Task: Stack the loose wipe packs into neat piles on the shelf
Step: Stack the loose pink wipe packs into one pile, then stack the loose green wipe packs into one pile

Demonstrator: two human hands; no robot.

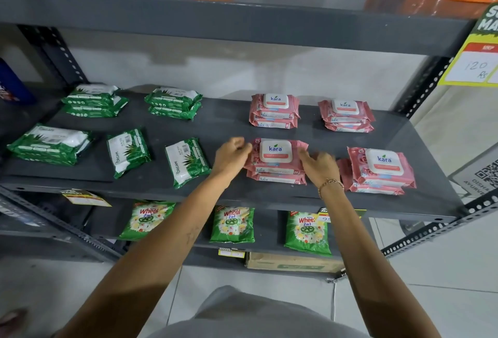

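Both hands are at the front pink pile (276, 161) now, on the dark grey metal shelf (234, 129). That pile is soft, glossy flat packs with a rounded white flip lid on top, stacked near the shelf's front edge. The left hand (232, 156) touches the pile's left edge, fingers (239, 143) curled loosely at the crinkled seam; whether they actually pinch it, hard to tell. The right hand (320, 166), with a bracelet (331, 185) on the wrist, sits against the right side, fingers spread and released.

Three more pink piles sit around it: two behind, one just to the right and slightly askew. To the left, two loose green packs (159, 156) lie single and tilted, shiny film with white panels, with bare shelf between them. Green piles stand farther back and at far left.
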